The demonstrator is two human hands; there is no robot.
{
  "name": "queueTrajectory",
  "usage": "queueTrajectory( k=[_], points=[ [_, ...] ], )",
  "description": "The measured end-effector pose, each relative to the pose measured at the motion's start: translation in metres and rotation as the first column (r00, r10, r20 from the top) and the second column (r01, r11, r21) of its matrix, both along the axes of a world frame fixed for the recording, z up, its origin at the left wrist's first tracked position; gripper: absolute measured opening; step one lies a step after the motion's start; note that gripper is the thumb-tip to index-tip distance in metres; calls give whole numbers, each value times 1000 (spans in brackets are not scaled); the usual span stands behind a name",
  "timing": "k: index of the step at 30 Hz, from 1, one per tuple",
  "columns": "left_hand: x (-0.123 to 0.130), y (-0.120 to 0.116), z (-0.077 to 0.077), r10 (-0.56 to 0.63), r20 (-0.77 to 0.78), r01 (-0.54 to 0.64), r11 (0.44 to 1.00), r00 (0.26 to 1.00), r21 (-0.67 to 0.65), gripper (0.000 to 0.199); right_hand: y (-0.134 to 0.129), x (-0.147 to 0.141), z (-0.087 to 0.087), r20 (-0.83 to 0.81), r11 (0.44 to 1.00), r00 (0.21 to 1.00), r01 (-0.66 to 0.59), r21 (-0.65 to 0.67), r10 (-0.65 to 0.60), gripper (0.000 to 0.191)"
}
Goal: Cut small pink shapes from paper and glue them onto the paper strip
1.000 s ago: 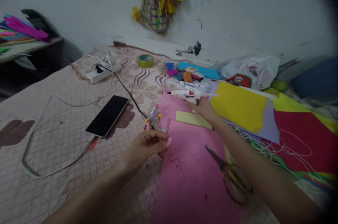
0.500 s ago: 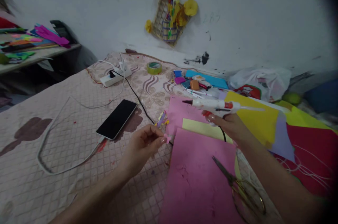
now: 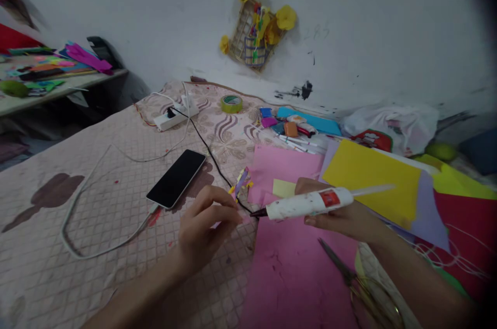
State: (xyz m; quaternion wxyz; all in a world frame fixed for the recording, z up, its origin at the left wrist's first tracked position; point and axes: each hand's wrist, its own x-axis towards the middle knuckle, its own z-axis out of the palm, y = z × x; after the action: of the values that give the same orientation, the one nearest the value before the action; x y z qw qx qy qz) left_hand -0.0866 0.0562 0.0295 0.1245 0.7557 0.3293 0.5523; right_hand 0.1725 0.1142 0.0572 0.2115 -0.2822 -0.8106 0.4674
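My right hand (image 3: 326,215) is closed around a white hot glue gun (image 3: 303,205), its dark nozzle pointing left and a clear glue stick (image 3: 375,189) sticking out of its back. Between the fingertips of my left hand (image 3: 209,220) is a small pink paper piece (image 3: 244,218), mostly hidden by the fingers. The nozzle tip is right beside that piece; whether they touch I cannot tell. Below my right hand, gold-handled scissors (image 3: 357,282) lie on pink paper (image 3: 298,272). A small purple and yellow paper bit (image 3: 240,181) lies just beyond my left hand.
A phone (image 3: 176,179) on a white cable lies left of my hands. Behind stand a power strip (image 3: 174,118) and a tape roll (image 3: 232,104). Yellow paper (image 3: 373,179), red paper (image 3: 462,220) and a white plastic bag (image 3: 411,124) are at the right.
My right hand has brought the glue gun down and left, so its nozzle is now at the pink piece in my left hand. The view has shifted slightly.
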Motion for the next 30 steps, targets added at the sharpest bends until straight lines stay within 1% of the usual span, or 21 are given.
queueTrajectory(
  k=[2,10,19,24,30],
  points=[
    [-1,-1,0,-4,-14,5,1000,1000,21,21,0,0,-2,-6,1000,1000,-9,3,9,13],
    [-1,-1,-1,4,-34,-3,1000,999,26,22,1,4,-8,25,1000,1000,-2,-11,2,14],
    [1,-1,2,-3,-48,5,999,999,41,21,1,4,-8,40,1000,999,-5,-20,6,15],
    [1,-1,1,1,-45,1,999,999,50,20,-1,5,-9,56,998,998,38,-48,-35,16],
    [1,-1,0,1,-40,1,999,999,45,21,-2,5,-8,54,999,998,33,-17,-32,16]
  ],
)
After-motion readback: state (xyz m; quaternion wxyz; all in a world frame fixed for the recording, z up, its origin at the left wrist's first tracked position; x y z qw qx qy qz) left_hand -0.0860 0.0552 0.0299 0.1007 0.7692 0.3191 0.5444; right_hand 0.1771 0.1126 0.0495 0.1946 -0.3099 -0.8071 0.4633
